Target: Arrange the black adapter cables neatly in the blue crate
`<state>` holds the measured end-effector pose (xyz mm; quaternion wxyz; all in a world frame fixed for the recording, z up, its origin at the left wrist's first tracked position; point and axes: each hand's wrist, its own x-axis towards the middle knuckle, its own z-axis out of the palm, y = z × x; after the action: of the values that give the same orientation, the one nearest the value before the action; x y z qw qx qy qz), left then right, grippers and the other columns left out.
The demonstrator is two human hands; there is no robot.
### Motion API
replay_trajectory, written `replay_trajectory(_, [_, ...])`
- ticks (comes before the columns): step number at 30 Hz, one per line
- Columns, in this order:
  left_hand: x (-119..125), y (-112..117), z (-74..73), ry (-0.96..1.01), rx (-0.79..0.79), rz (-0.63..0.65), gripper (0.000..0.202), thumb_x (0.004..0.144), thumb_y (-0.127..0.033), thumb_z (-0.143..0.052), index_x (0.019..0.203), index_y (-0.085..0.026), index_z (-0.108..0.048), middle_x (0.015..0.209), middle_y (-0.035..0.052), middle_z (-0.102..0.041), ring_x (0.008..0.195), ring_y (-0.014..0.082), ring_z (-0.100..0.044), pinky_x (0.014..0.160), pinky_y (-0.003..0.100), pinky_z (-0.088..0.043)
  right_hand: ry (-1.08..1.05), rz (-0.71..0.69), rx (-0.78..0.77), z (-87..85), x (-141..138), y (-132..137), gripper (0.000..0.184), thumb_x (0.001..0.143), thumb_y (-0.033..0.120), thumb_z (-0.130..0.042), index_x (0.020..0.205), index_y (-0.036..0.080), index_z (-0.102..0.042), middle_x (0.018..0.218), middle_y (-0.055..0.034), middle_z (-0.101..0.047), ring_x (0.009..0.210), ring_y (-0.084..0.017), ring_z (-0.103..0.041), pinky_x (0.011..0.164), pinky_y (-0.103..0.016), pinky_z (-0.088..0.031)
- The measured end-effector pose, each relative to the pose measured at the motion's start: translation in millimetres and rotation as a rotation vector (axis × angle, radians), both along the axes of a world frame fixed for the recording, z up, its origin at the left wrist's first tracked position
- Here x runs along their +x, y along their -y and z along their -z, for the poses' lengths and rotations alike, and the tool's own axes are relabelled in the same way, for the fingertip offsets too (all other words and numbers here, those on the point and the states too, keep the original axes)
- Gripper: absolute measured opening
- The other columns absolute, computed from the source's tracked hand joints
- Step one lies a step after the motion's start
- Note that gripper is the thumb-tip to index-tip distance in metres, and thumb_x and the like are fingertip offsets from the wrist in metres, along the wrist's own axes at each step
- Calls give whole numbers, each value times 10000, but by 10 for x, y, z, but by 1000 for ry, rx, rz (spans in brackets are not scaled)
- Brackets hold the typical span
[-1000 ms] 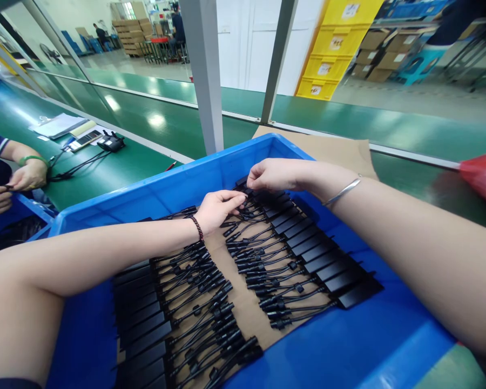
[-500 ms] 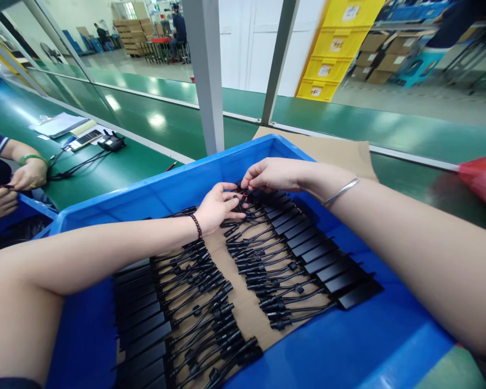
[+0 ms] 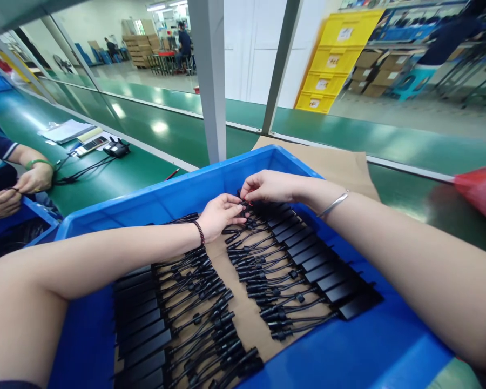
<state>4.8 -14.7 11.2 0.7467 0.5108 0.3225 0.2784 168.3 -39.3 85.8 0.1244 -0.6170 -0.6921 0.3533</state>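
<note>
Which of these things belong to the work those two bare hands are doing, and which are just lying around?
Seemingly part of the work:
- black cables, nearest both hands
- flat black cases the cables run from
- brown cardboard sheet beneath them
- blue crate holding everything

Apparently just lying about:
- clipboard with papers
- red pen or pencil
- red plastic bag

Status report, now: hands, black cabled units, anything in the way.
Left hand and right hand close together, far end of blue bin; grips unclear. Black cabled units in two rows on cardboard. Hands partly block view of far units.
</note>
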Motion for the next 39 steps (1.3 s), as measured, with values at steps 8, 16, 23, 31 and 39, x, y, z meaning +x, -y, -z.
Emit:
replay_trajectory(8, [15, 6, 24, -20, -23, -11, 166, 747, -107, -563, 866, -116, -449, 755, 41, -597, 680, 122, -620, 637, 263, -522, 17, -29, -12, 18, -11, -9, 204, 665, 215, -560, 836, 145, -648, 771, -3, -639, 696, -101, -530, 596, -169, -373])
replay_trajectory(16, [20, -15, 74, -25, -19, -42, 155, 706, -111, -616, 821, -89, -514, 760, 59, -610, 672, 111, -615, 651, 244, -524, 73, -15, -5, 13, -25, -7, 204, 643, 252, -570, 793, 143, -655, 709, 6, -615, 626, -87, -481, 544, -173, -335])
replay_trajectory(23, [20, -5, 34, -43, -32, -74, 157, 670, -104, -647, 808, -65, -584, 776, 60, -609, 677, 102, -603, 698, 259, -531, 125, -37, 8, -3, -36, -3, 191, 640, 293, -581, 747, 150, -649, 660, 13, -583, 591, -81, -438, 510, -178, -313])
replay_trajectory(31, [18, 14, 20, -62, -23, -59, 129, 660, -81, -641, 778, -66, -590, 781, 47, -599, 673, 92, -593, 729, 269, -521, 252, -61, -18, -15, -96, 13, 201, 676, 294, -527, 747, 152, -650, 638, 6, -569, 546, -83, -433, 466, -188, -294])
replay_trajectory(39, [6, 16, 64, -120, 78, -40, 167, 669, -127, -646, 814, -86, -572, 751, 35, -598, 616, 90, -593, 663, 253, -510, 387, -12, -137, -70, -183, 18, 209, 685, 276, -511, 780, 137, -635, 699, -31, -580, 564, -108, -459, 462, -203, -314])
